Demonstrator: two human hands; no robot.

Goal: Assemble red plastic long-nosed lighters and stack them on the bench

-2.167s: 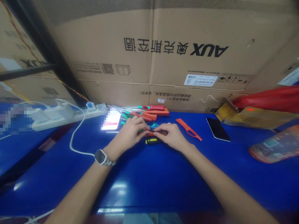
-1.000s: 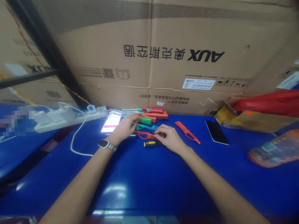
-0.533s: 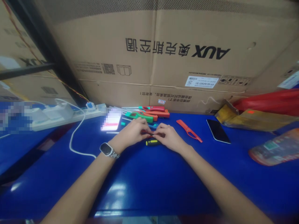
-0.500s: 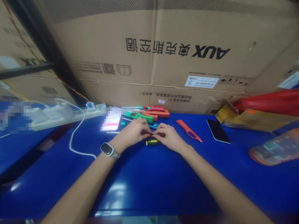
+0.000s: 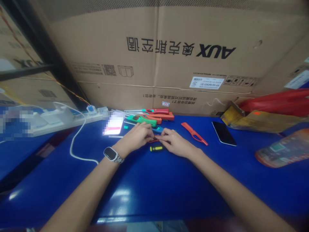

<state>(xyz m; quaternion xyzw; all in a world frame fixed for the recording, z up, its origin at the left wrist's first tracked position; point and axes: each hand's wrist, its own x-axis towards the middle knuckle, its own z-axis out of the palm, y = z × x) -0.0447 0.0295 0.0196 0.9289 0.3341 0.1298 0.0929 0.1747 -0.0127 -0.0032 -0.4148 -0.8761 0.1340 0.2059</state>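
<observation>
My left hand [image 5: 142, 132], with a watch [image 5: 111, 154] at its wrist, is closed, thumb and fingers pinched on a thin red lighter casing [image 5: 153, 141]. The casing is mostly hidden by the fingers. From the right, my right hand [image 5: 175, 141] meets it, fingertips pinched over a small dark part too hidden to name. A black and yellow screwdriver handle [image 5: 156, 149] lies just in front of the fingers. Behind them is a blue lighter [image 5: 158, 129]. Another red half casing [image 5: 194, 133] with a trigger opening lies right of my right hand.
Several long-necked lighters [image 5: 158, 111] are piled against the cardboard box [image 5: 169, 77]. A lit phone [image 5: 114, 124] lies left of them, and a dark phone [image 5: 224, 133] to the right. A white power strip [image 5: 53, 124] with a cable stands left; a plastic jar [image 5: 282, 149] lies far right.
My right fingers have shifted slightly and look straighter over the red casing. More of the casing and the blue lighter now shows. The view has moved a little.
</observation>
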